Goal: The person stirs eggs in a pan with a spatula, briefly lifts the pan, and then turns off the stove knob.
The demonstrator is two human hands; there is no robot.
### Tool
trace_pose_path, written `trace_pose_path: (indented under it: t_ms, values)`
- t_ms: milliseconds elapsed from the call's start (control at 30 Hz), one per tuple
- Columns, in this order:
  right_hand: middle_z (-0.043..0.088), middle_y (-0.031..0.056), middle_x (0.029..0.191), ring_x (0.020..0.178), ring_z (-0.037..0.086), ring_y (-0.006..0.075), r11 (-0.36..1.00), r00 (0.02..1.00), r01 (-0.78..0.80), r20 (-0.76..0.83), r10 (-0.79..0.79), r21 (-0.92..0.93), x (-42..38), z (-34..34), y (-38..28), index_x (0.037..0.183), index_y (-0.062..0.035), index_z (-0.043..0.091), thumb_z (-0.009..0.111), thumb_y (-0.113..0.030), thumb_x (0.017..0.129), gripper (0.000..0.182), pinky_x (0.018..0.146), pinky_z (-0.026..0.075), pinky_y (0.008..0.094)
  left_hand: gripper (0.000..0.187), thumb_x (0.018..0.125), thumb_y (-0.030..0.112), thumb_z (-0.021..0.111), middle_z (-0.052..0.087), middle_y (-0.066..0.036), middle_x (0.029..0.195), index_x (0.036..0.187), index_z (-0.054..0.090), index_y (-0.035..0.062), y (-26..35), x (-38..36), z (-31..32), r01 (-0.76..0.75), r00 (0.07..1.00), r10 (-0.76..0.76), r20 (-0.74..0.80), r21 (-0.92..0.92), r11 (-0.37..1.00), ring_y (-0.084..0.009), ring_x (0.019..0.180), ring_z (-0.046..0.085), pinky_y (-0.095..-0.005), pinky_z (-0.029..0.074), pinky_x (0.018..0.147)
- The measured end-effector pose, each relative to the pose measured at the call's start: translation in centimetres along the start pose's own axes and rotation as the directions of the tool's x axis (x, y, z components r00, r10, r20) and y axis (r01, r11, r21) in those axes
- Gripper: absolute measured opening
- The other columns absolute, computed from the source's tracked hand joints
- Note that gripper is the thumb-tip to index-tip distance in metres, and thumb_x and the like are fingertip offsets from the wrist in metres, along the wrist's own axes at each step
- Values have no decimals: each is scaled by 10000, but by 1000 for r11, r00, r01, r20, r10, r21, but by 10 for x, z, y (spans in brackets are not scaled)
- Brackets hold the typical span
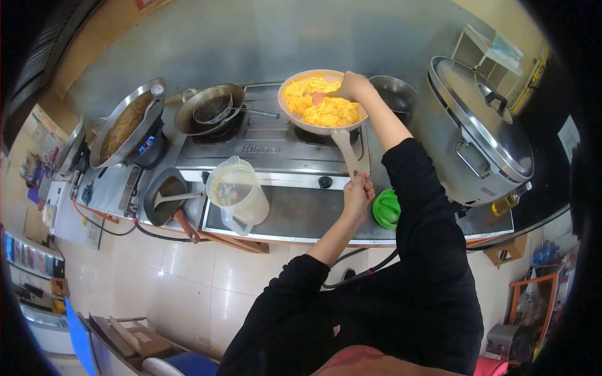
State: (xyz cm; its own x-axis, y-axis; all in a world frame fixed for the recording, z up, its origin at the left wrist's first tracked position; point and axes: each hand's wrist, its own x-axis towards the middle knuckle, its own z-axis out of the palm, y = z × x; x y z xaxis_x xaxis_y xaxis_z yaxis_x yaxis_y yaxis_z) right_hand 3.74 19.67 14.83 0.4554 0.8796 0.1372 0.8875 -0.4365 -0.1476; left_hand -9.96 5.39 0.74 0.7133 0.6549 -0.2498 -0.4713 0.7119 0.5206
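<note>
The pan (316, 130) of egg (338, 114) sits on the stove (263, 166) just past twelve o'clock. Its handle (345, 150) points to five o'clock, the left hand (359, 194) closed round the end. The right hand (354, 88), at the pan's two o'clock, grasps a pink spatula (318, 98) touching the egg, its finger spacing hidden. From the left hand, a jug (256, 210) stands at nine.

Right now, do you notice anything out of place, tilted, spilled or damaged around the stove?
One thing: the dark pan left of the pitcher has its reddish-brown handle apparently jutting over the tiled floor, where somebody might bump it. I see no clear spill; the yellow food lies within the pale pan.
</note>
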Motion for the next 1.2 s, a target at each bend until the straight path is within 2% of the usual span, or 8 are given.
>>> trace_pose_path:
  t_ms: [100,233,400,533,833,933,1033,1200]
  values:
    - [581,172,710,716,573,282,985,957,151,-238,-166,-80,-6,39,-13,736,1,590,502,-104,639,169,639,447,356,176,822,216,417,318,16,560,790,400,44,2,2,-2,14,1000,-14,10,4,1000,-77,478,291,-206,253,440]
    - [582,143,794,783,566,265,872,924,375,56,-377,-316,-41,-9,-22,799,-46,579,524,-81,641,171,652,450,358,172,817,219,420,330,12,561,783,397,51,5,5,-6,46,999,-46,29,31,998,-80,473,295,-209,262,440]
    - [588,130,760,732,575,266,868,935,355,109,-338,-347,-81,-73,-26,797,-52,587,561,-128,642,174,612,458,346,169,823,223,409,332,10,560,779,389,61,1,4,-6,60,997,-61,42,37,998,-79,471,304,-206,256,434]
    - [592,121,770,714,580,258,794,866,486,80,-493,-365,-93,-26,-41,805,-52,594,537,-131,671,166,596,462,343,166,824,224,409,336,11,563,785,384,64,1,3,-4,58,997,-59,49,22,998,-74,467,302,-196,249,428]
    - [577,128,881,830,562,245,999,1000,-8,-21,7,-49,-8,15,-44,907,-68,562,538,-199,684,260,649,463,349,190,831,228,403,345,14,561,729,396,69,4,0,0,13,1000,-14,8,59,998,-64,455,300,-191,250,408]
    - [574,124,903,833,560,247,1000,1000,-27,12,27,-14,-10,15,-57,908,-72,564,533,-194,690,252,663,458,350,190,833,226,399,347,19,551,724,407,71,8,-5,2,0,998,5,-58,74,997,-60,440,298,-194,251,392]
    - [576,123,906,825,561,246,943,970,240,33,-239,-231,-2,27,-54,915,-74,564,538,-172,685,252,665,457,348,190,823,235,411,316,31,552,723,406,75,17,6,-15,26,999,-28,28,66,997,-55,450,279,-192,243,413]
    - [576,127,878,821,557,256,844,934,349,223,-279,-407,-41,-34,-47,907,-57,552,549,-137,670,250,661,456,358,188,816,245,419,303,36,542,780,401,61,24,2,-19,23,998,-27,53,84,996,-55,443,262,-190,225,413]
